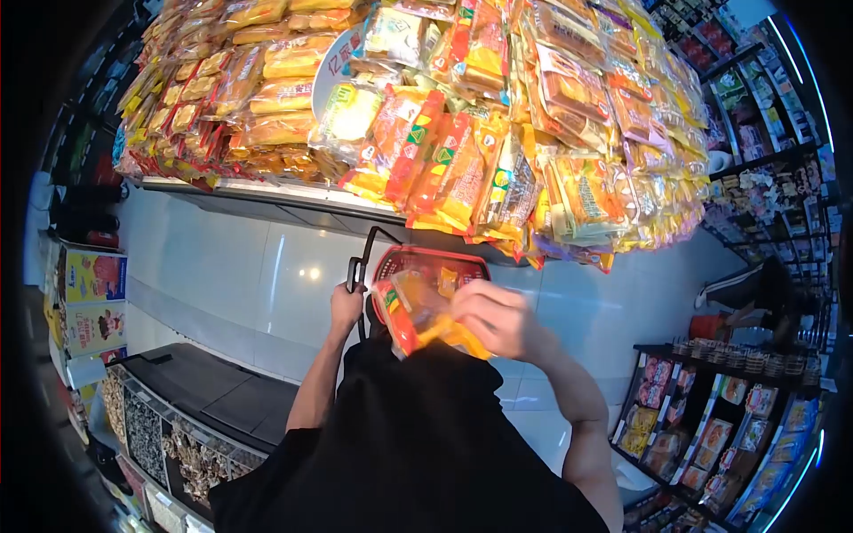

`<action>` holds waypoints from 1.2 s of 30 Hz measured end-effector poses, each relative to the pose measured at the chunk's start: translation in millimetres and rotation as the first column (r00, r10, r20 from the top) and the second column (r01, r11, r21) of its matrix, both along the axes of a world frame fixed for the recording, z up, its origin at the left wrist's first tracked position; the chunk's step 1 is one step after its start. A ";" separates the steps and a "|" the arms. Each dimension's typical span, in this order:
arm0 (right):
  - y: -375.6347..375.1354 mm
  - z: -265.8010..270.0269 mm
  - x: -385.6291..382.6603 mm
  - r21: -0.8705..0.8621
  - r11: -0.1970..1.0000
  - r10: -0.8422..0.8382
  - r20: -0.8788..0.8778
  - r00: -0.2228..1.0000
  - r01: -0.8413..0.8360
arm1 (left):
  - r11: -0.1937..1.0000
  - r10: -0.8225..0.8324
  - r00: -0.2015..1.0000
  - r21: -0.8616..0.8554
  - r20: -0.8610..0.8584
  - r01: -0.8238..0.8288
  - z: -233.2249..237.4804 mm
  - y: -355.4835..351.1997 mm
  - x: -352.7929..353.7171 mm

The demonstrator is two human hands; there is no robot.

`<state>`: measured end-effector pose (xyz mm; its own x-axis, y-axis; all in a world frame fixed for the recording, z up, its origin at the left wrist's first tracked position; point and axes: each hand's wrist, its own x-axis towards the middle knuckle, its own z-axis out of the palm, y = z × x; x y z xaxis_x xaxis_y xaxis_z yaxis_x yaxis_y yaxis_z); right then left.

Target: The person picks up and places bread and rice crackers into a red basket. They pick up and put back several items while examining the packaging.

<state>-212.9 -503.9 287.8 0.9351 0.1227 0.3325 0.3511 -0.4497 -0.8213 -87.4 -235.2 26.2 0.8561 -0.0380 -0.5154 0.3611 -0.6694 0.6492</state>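
Note:
My left hand is closed round the black handle of a red basket, which hangs in front of my body. Above the basket, my right hand grips a packaged snack in a red, yellow and clear wrapper; both are blurred by motion. A small orange packet shows inside the basket. Part of the basket's inside is hidden behind the held snack. Just beyond the basket, red and yellow bread packets lie at the near edge of a large heap.
The display piled with wrapped bread spans the top. Bulk food bins stand at lower left, beside a dark counter. Shelves of packaged goods line the right. A person in dark clothing is at far right, near a red container.

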 end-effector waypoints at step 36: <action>62.9 -188.3 20.4 0.031 0.990 0.129 -0.608 0.784 -0.139 | 0.998 0.057 0.998 -0.041 0.035 -0.056 19.7 4.6 -24.8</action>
